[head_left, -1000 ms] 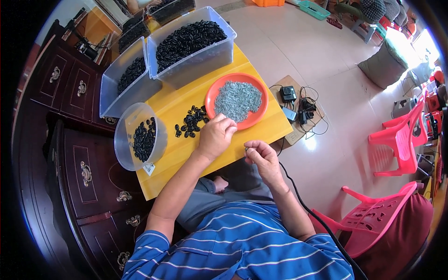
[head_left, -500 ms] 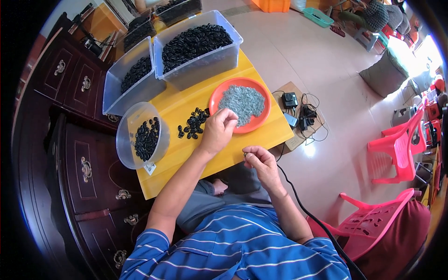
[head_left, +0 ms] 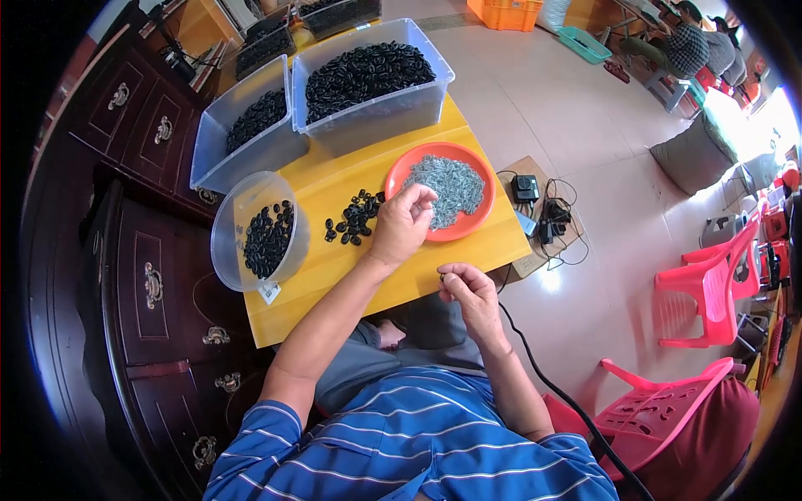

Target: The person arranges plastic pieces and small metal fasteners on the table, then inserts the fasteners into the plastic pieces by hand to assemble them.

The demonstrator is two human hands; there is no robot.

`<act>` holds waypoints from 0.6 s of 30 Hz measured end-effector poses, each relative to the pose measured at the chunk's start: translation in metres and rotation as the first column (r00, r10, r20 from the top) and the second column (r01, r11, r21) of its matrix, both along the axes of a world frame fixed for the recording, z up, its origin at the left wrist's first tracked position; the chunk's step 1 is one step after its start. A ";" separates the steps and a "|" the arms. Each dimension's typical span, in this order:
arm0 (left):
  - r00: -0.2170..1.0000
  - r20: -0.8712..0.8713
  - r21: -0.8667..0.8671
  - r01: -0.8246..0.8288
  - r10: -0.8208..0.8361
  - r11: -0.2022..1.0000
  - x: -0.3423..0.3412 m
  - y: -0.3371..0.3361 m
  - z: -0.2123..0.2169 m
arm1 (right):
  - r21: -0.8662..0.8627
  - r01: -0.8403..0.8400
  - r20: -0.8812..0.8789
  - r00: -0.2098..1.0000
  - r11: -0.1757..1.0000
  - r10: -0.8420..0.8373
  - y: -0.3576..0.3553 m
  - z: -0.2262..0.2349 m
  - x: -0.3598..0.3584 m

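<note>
My left hand [head_left: 404, 225] is over the near-left rim of a round orange plate [head_left: 455, 233]. Its thumb and fingertips are pinched together, and anything between them is too small to make out. On the plate lies a heap of small clear-grey slivers [head_left: 451, 179]. Off the table's near edge, my right hand [head_left: 473, 299] is closed, pinching a small dark piece [head_left: 441, 276] between thumb and forefinger. Left of my left hand, a loose cluster of small black oval pieces [head_left: 356, 215] is spread on the yellow table [head_left: 334, 288].
A round clear tub [head_left: 224, 238] with black pieces stands at the table's left. Behind it are two clear bins [head_left: 376, 117] of similar pieces. Dark drawers [head_left: 150, 334] flank the left. Right of the table, a cardboard box [head_left: 526, 263] carries black devices and cables. Pink chairs [head_left: 660, 409] stand right.
My left hand has shifted slightly up and right, closer over the plate. My right hand keeps its pinch. The whole view has tilted a little.
</note>
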State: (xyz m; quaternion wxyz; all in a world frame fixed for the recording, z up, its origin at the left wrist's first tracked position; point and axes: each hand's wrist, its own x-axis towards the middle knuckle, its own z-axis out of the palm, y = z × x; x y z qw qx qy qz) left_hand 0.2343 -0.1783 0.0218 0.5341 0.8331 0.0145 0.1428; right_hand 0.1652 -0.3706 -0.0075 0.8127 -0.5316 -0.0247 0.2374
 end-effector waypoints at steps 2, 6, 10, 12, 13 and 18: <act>1.000 0.026 0.014 0.009 -0.009 1.000 -0.001 0.000 0.001 | -0.012 -0.006 0.023 1.000 1.000 0.007 0.001 0.001 0.002; 0.995 0.026 0.174 0.087 -0.093 0.981 -0.019 -0.007 0.020 | -0.019 -0.013 0.073 0.997 1.000 0.014 0.000 -0.007 0.009; 0.981 0.043 0.324 0.163 -0.187 0.932 -0.051 -0.006 0.041 | -0.042 0.047 0.108 0.993 0.998 -0.042 0.003 0.001 0.012; 0.968 0.051 0.416 0.202 -0.244 0.887 -0.068 -0.005 0.045 | -0.058 0.028 0.086 0.996 0.998 -0.023 0.004 0.006 0.010; 0.965 0.075 0.431 0.195 -0.251 0.881 -0.076 -0.007 0.045 | -0.058 0.025 0.087 0.996 0.998 -0.020 0.005 0.006 0.009; 0.963 0.070 0.460 0.202 -0.262 0.865 -0.106 -0.001 0.044 | -0.126 -0.202 0.116 0.969 0.971 0.216 0.014 -0.004 -0.001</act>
